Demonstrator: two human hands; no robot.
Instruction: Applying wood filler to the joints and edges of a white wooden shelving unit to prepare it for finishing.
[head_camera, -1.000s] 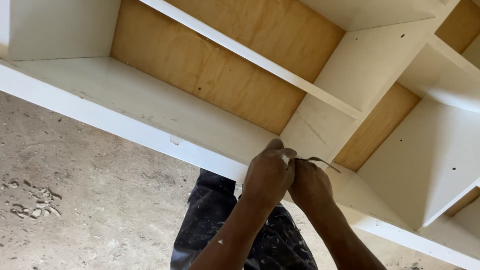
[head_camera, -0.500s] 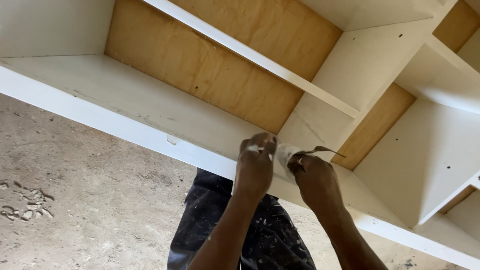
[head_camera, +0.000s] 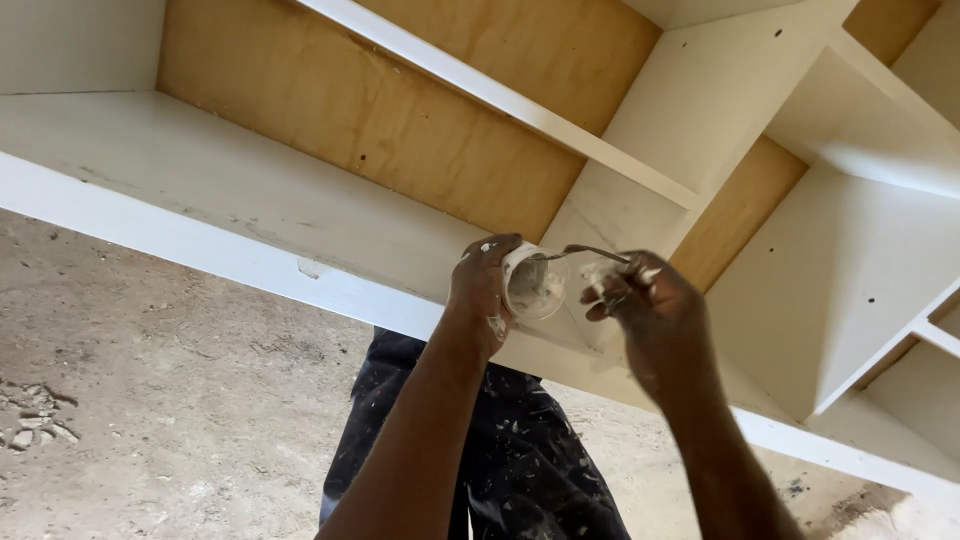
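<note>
My left hand (head_camera: 480, 290) grips a small white tub (head_camera: 533, 283) smeared with white filler, its open mouth turned toward me. My right hand (head_camera: 648, 305) holds a thin metal putty knife (head_camera: 590, 252) whose blade reaches into the tub's mouth. Both hands are raised in front of a white-painted shelving unit (head_camera: 250, 190) with a bare plywood back (head_camera: 400, 130), just above its front rail.
A white vertical divider (head_camera: 690, 110) and more shelf compartments (head_camera: 850, 260) stand to the right. Below is a dusty concrete floor (head_camera: 170, 420), with my paint-spattered dark trousers (head_camera: 500, 450) under my arms. A chipped spot (head_camera: 310, 268) marks the shelf's front edge.
My hands have drawn apart. The tub, hidden between them before, now shows in my left hand with the knife blade at its mouth.
</note>
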